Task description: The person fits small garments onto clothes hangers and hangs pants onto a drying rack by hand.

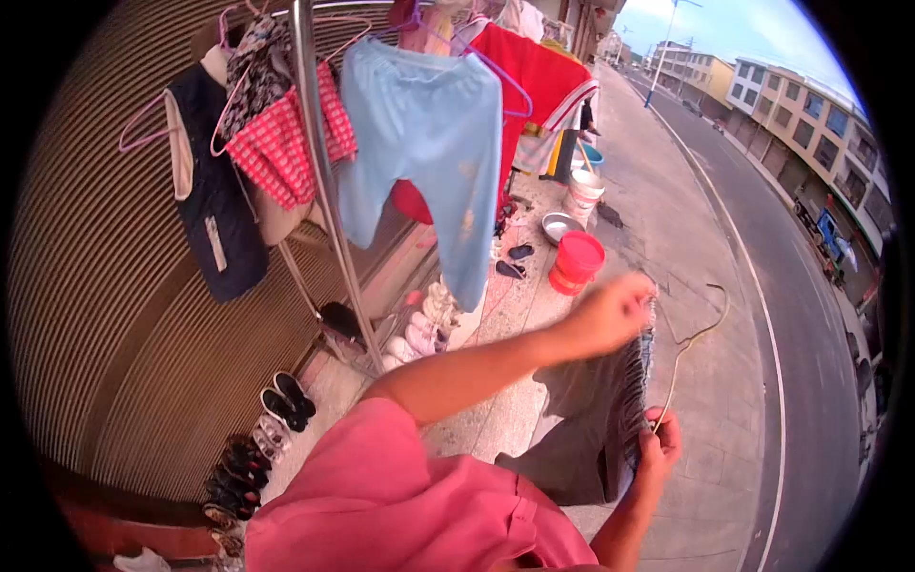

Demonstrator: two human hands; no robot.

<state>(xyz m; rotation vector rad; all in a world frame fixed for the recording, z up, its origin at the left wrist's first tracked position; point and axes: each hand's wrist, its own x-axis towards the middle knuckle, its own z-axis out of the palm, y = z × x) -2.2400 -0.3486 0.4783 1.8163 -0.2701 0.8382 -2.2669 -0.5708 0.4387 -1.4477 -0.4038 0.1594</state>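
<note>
A road (pixel 810 305) runs along the outer edge of the pavement (pixel 705 467), and a ribbed shutter (pixel 105 315) stands along its inner edge. Near that inner edge is a metal rack (pixel 319 162) hung with clothes, the pale blue trousers (pixel 424 114) nearest the person. The grey garment (pixel 596 410) is held in front of the person, over the pavement between its two edges, waistband toward the road. A red bucket (pixel 578 259) stands beyond the left arm, and the thin hanger (pixel 684 341) lies against the waistband, hook toward the road. Shoes (pixel 288 400) line the inner edge. The likeliest trouble is the waistband slipping off the wire and the garment dropping to the pavement, should either hand slacken; uneven pulling could also twist so slender a hanger. The right hand (pixel 660 440) has its grip closed, thumb against fingers, on the hanger's near end and the waistband there. The left hand (pixel 618 313) is curled at the waistband's far end; blur hides whether its grip is clamped or merely touching.
</note>
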